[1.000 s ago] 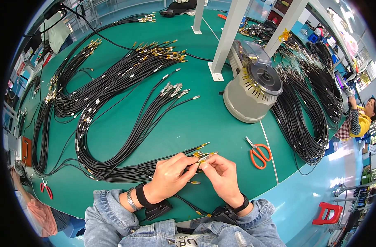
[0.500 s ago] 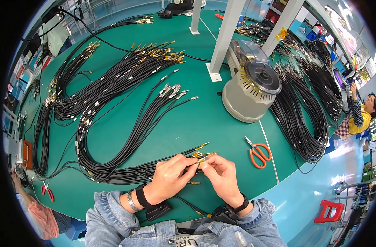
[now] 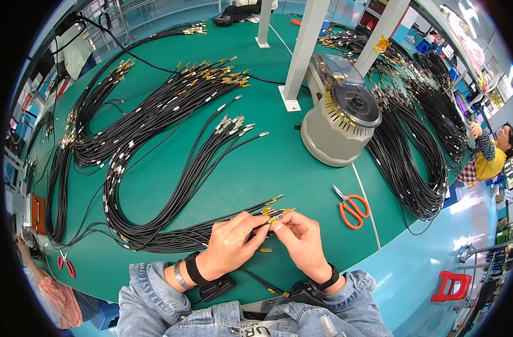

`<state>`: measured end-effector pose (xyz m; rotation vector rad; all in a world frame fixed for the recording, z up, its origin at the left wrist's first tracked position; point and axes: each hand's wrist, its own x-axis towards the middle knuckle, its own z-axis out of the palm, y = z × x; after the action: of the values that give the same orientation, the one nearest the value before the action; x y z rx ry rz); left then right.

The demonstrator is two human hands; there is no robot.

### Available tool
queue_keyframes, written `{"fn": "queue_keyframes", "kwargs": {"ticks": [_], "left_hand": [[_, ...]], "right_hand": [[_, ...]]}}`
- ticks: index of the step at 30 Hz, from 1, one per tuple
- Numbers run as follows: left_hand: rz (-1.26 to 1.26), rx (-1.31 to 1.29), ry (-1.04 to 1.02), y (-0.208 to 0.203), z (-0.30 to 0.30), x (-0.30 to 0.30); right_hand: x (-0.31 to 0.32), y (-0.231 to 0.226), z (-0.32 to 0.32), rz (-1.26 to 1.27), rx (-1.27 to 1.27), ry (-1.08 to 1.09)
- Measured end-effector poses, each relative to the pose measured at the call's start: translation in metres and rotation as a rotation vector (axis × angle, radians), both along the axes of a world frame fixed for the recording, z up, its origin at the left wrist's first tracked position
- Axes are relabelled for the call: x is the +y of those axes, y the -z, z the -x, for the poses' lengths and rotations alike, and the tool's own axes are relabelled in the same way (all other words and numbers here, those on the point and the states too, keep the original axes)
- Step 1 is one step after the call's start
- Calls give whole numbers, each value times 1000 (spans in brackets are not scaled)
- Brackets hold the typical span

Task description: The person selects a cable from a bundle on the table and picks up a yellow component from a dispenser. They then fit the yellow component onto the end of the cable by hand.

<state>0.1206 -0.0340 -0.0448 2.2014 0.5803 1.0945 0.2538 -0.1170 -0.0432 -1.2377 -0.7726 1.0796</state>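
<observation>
My left hand [image 3: 231, 245] and my right hand [image 3: 302, 245] meet over the near part of the green table [image 3: 301, 188]. Both are closed in a pinch on the end of a black cable, at its small yellow-marked connector [image 3: 274, 219]; the fingertips hide part of it. More yellow-tipped cable ends lie just beyond and under the fingers. Their black cables run left into a curved bundle [image 3: 155, 238], whose other ends, with silver tips, fan out further back. A few loose cable ends [image 3: 265, 285] lie between my wrists.
Orange-handled pliers [image 3: 354, 211] lie right of my hands, below a grey round tape dispenser [image 3: 342, 126]. More black cable bundles [image 3: 172, 106] spread at the back left and right [image 3: 413, 163]. Red scissors [image 3: 66, 264] lie at the left edge. Grey posts [image 3: 301, 62] rise behind; co-workers are at both sides.
My hands keep nearly the same pinch on the cable end. The view has shifted slightly. At the right, the co-worker's raised hand has moved a little lower.
</observation>
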Motion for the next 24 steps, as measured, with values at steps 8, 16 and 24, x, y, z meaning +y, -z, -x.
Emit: {"fn": "queue_keyframes", "kwargs": {"ticks": [8,16,24], "left_hand": [[-382,81,66,9,6,8],[-407,87,5,10,6,7],[-342,87,-29,3,6,4]], "right_hand": [[-2,0,-1,-4,-14,-4],[-3,0,-1,7,-56,-20],[-2,-2,-1,45,-13,-31]]}}
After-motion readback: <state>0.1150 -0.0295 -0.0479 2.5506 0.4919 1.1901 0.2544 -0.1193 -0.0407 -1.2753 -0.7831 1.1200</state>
